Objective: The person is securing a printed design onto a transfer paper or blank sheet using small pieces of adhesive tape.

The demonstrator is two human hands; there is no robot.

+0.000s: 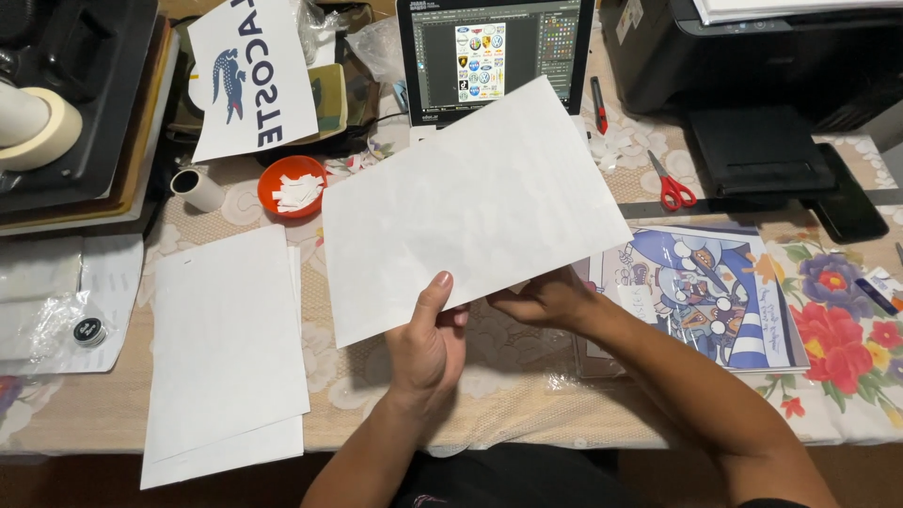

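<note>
At the centre of the frame a large white sheet of paper (475, 202) was held tilted above the surface (527, 404), its long edges running from lower left to upper right and its upper corner covering part of the laptop screen (489, 56). The left hand (428, 343) rose from the bottom edge, wrist straight and forearm angled up from lower centre; its grip was clenched on the sheet's lower edge, thumb pressed flat on the front face and the fingers curled behind. The right hand (546, 301) came in from the lower right, forearm lying diagonally across the surface, knuckles up; its grip pinched the same lower edge just beside the left thumb, fingertips tucked under the paper.

Left of the hands, a stack of blank white sheets (226, 353) lay on the surface, overhanging its near edge. Right of the hands lay a colourful printed picture (705, 292) in blues and whites, resting on a flowered cloth (837, 329). Higher up, left of centre, an orange bowl (287, 183) held small white paper slips, with a white roll (196, 188) just beside it. Red-handled scissors (670, 183) lay in the upper right, near a black printer (752, 56). A roll of masking tape (42, 127) sat at the upper left edge.
</note>
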